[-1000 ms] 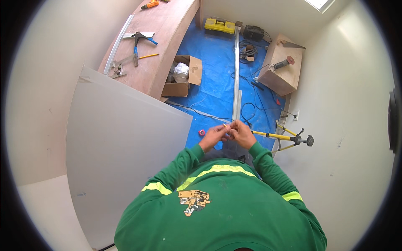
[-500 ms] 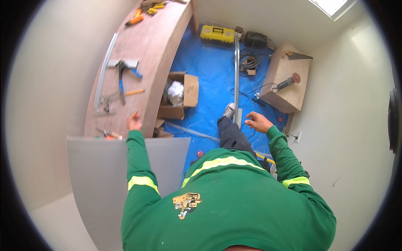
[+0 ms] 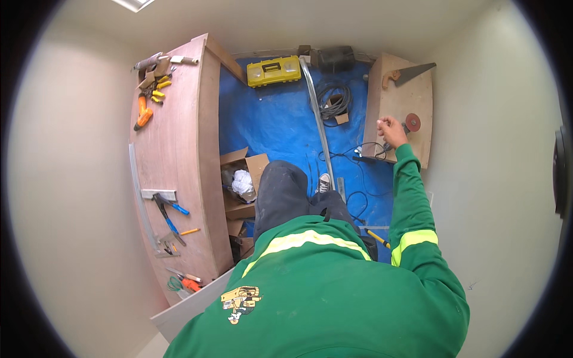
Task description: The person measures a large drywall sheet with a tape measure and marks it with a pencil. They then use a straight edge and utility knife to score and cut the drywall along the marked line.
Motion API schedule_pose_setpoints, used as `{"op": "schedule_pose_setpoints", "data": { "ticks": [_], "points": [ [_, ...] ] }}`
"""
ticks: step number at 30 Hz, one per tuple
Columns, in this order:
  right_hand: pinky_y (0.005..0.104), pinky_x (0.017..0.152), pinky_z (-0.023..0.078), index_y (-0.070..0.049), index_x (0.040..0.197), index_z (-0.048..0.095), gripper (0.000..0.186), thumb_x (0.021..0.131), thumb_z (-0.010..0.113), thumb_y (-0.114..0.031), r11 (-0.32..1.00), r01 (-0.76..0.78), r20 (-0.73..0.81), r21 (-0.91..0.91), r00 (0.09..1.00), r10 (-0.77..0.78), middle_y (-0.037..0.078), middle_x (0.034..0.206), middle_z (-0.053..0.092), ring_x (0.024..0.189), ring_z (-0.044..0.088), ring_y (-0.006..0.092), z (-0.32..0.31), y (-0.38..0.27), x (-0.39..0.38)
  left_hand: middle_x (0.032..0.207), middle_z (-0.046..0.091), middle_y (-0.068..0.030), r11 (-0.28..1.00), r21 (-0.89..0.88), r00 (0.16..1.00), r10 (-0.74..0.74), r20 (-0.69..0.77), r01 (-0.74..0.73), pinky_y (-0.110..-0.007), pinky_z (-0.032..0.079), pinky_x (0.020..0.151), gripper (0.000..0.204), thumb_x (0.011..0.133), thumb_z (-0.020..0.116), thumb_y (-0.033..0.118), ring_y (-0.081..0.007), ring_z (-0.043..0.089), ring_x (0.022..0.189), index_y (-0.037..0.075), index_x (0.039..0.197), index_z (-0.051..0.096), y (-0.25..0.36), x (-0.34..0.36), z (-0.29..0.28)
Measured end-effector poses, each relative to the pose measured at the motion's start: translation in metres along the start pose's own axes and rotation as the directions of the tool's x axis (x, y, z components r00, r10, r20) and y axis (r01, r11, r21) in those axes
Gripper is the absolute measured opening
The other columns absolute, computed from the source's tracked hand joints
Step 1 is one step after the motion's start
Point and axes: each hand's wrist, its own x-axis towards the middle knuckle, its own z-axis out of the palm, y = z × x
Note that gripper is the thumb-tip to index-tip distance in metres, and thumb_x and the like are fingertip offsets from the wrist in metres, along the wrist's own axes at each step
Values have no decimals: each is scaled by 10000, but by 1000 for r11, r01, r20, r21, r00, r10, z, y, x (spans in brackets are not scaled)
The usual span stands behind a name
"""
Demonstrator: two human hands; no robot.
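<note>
My right hand (image 3: 392, 132) is over the near side of a plywood box, its fingers loosely bent and apart, with nothing visible in them. Right beside it is an angle grinder (image 3: 412, 123) with a red disc. Part of the grinder's body is hidden behind the hand; whether the two touch, I cannot tell. A handsaw (image 3: 412, 74) with a wooden handle lies farther back on the same box (image 3: 397, 107). My left hand is out of view.
A long metal profile (image 3: 316, 101) crosses the blue sheeting, with coiled cable (image 3: 334, 98) beside it and a yellow toolbox (image 3: 273, 71) behind. On the left, a wooden bench (image 3: 185, 137) carries an orange drill (image 3: 143, 113) and blue-handled snips (image 3: 167, 215). An open carton (image 3: 258, 167) stands alongside.
My right hand has moved forward and right, to the grinder. My left hand has left the view from beside the bench. The view has shifted, and less of the grey panel shows.
</note>
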Motion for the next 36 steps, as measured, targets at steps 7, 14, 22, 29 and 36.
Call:
{"op": "schedule_pose_setpoints", "data": {
  "ticks": [7, 14, 22, 29, 36],
  "points": [
    [333, 699, 581, 22, 1151, 694, 345, 983, 771, -269, 987, -161, -62, 24, 985, 163, 93, 885, 749, 741, 705, 162, 60, 101, 115, 1296, 744, -134, 946, 195, 961, 273, -41, -260, -376, 519, 1081, 423, 1055, 694, 220, -231, 684, 1238, 42, 1437, 656, 201, 76, -150],
    [448, 765, 601, -18, 990, 729, 381, 923, 801, -386, 684, -569, 47, -455, 752, 657, 169, 867, 770, 786, 765, 253, 89, 118, 62, 1173, 675, -208, 622, 701, 474, 763, -440, -350, -433, 521, 976, 364, 1100, 624, 297, -379, 659, 1118, 38, 1348, 689, 500, 266, -381],
    [532, 994, 542, 25, 1095, 737, 367, 964, 734, -318, 674, -227, 79, -703, 917, 392, 293, 1145, 742, 1125, 697, 473, 153, 14, 243, 1267, 612, -180, 462, 842, 546, 797, -257, -278, -487, 457, 1084, 463, 1006, 734, 362, -396, 568, 1215, 108, 1381, 643, 617, 378, -463],
    [504, 994, 550, 11, 1238, 678, 416, 951, 747, -282, 695, 226, 359, -682, 932, 49, 260, 1139, 755, 1133, 706, 450, 329, -119, 461, 1287, 565, -173, 457, 849, 358, 864, -353, -266, -524, 384, 1113, 518, 928, 801, 315, -390, 516, 1230, 106, 1356, 596, 606, 407, -457],
    [571, 1088, 498, -46, 1443, 570, 560, 948, 740, -244, 382, 457, 527, -803, 844, 98, 211, 1438, 621, 1359, 581, 415, 545, -139, 627, 1237, 551, -157, 580, 736, 406, 801, -440, -347, -491, 419, 1024, 452, 853, 860, 214, -363, 510, 1148, 86, 1221, 631, 593, 407, -463]
  ]
}}
